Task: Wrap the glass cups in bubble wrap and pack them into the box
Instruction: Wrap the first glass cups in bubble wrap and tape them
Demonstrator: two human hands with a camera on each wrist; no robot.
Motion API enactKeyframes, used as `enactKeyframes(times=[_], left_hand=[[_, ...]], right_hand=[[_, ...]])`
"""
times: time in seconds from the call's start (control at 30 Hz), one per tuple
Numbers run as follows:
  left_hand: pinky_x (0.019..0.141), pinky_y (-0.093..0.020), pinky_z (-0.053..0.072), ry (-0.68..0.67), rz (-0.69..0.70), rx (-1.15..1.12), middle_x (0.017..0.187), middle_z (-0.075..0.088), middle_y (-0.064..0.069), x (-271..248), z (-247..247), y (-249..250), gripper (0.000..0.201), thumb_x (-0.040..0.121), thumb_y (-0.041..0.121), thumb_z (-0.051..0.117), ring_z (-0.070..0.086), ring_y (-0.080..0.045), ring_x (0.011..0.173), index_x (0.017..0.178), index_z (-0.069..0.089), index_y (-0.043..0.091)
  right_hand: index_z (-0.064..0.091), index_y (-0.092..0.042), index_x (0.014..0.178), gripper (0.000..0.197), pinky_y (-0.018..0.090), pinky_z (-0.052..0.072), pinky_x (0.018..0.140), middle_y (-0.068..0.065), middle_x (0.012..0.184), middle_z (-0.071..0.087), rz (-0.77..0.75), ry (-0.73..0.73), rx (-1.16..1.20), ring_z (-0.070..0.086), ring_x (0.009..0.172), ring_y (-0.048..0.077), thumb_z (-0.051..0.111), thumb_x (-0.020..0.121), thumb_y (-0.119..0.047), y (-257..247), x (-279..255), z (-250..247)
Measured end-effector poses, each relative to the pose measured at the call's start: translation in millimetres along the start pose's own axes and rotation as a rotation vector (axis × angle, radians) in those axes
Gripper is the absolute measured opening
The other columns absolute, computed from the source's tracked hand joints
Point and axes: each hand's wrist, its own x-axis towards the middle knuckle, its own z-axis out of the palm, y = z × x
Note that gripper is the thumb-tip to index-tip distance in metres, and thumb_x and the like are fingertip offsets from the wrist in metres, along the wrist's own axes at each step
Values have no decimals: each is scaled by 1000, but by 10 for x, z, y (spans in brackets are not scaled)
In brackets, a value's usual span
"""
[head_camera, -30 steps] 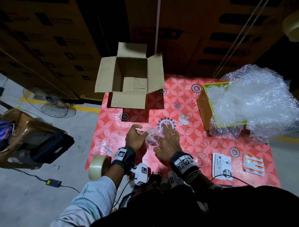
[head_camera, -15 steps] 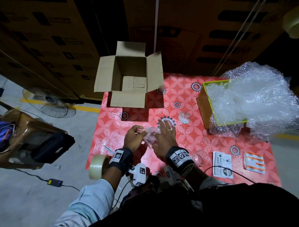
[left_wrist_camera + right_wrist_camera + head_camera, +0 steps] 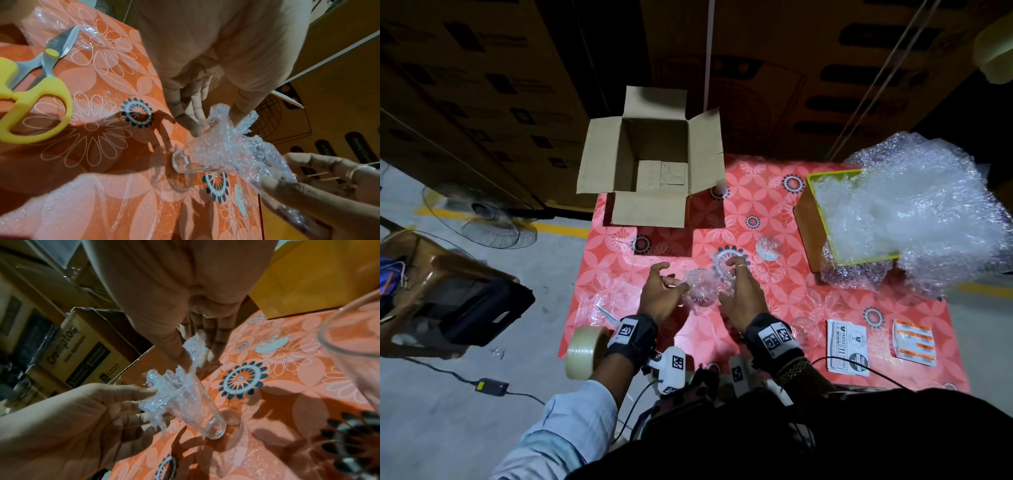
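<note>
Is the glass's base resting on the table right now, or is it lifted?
Apart. The right wrist view shows the glass tilted in both hands, its base hanging clear of the table, with its shadow separate below. The left wrist view agrees.

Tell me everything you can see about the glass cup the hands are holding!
The glass cup is clear, tall and narrow, with a thick round base, and it tilts above the flowery red tablecloth. Crinkly bubble wrap covers its upper part; the base is still bare. The left hand and right hand pinch the wrap at either side.
</note>
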Motion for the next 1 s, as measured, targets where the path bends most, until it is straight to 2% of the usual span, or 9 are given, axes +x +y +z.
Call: enactKeyframes(times=[0.07,0.23,0.33,0.4,0.5,0.6,0.77,0.87,1.0], left_hand=[[94,-54,57,45,31,4,96,71,-5,-39,-5,49,55,76,29,83,73,-26,94,121,51,33],[88,-52,59,112,69,83,92,71,-2,-78,19,65,53,83,27,84,73,-23,85,122,49,27],[87,-49,58,132,80,147,89,72,3,-94,62,73,53,82,34,84,73,-23,84,121,48,28],[87,-46,58,143,88,181,89,71,5,-107,85,100,50,84,35,83,73,-22,82,120,49,28],[85,-46,58,142,78,190,90,71,5,-116,112,119,42,83,43,82,74,-22,80,111,53,31],[89,-44,57,155,53,149,95,70,7,-149,98,138,37,86,58,73,73,-21,86,108,56,34],[100,-51,54,102,-22,36,106,74,-5,-63,-63,-44,48,83,67,59,71,-30,100,106,66,26],[97,-46,53,28,-109,-112,98,75,-15,-111,-95,-40,45,98,45,58,70,-31,91,115,67,4],[70,-41,58,-53,-102,-263,87,70,-25,-293,-75,114,31,109,23,49,68,-31,71,113,62,-5]], right_hand=[[40,-31,115,52,33,50,77,-5,104,53,-73,10,0,55,92,18,62,88,8,-7,1,25],[66,-13,108,18,15,46,96,-6,127,46,-250,-53,-166,50,114,13,63,93,-4,108,93,177],[68,-15,127,33,39,34,118,4,159,27,-225,-103,-371,28,145,30,65,94,-21,164,121,250],[62,-20,136,43,49,25,120,8,167,13,-204,-152,-497,14,153,32,64,94,-31,146,111,258],[57,-20,140,50,53,24,120,10,169,2,-191,-220,-573,7,155,35,64,93,-35,119,88,263],[55,-18,142,52,53,25,120,10,169,4,-221,-181,-525,9,155,34,63,92,-29,84,42,215],[73,-22,116,29,48,21,122,6,164,23,-407,-8,-376,15,152,28,65,87,-24,-9,-111,80],[75,-33,116,30,53,-5,125,1,170,9,-486,-134,-561,-1,156,26,62,89,-31,-4,-151,153],[69,-31,123,35,58,2,125,8,170,5,-468,-172,-599,-4,156,30,59,90,-29,78,-93,238]])
